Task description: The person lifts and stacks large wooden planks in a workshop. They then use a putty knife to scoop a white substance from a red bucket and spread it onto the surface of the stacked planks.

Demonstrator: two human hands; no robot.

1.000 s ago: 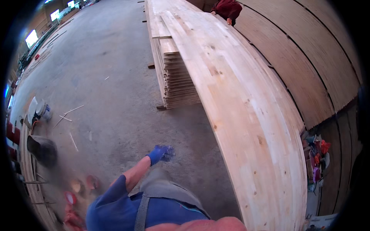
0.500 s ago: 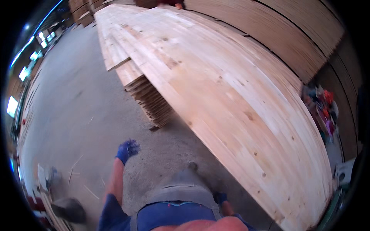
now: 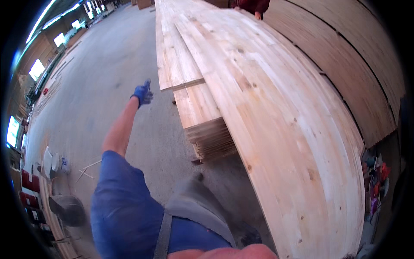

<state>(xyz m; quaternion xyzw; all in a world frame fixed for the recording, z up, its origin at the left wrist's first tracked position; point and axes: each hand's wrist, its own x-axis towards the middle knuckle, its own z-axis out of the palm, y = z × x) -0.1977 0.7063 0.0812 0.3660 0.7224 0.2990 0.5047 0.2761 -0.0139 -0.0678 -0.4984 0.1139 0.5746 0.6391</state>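
My left hand [image 3: 143, 94], in a blue glove, is stretched forward over the floor. Its fingers are apart and hold nothing. Low in the picture, my right hand [image 3: 250, 235] is a dark, blurred shape beside my apron, near the edge of a long pale wooden panel [image 3: 276, 129]; its fingers cannot be made out. Knots and joined strips show across the panel's face. Along its left side, a shorter panel [image 3: 177, 56] rests on a stack of boards [image 3: 211, 140], whose ends face me.
At the panel's far end is another person's hand [image 3: 258, 15] with a dark red sleeve. Tall board stacks [image 3: 327, 56] line the right. To my left are a grey rounded object [image 3: 69, 210], a white bucket [image 3: 55, 162] and thin wood strips [image 3: 88, 168] on the concrete floor [image 3: 99, 86].
My left arm has reached farther forward, and my view has shifted so the panel and board stack appear more to the right. The other person's sleeve and hand show more now.
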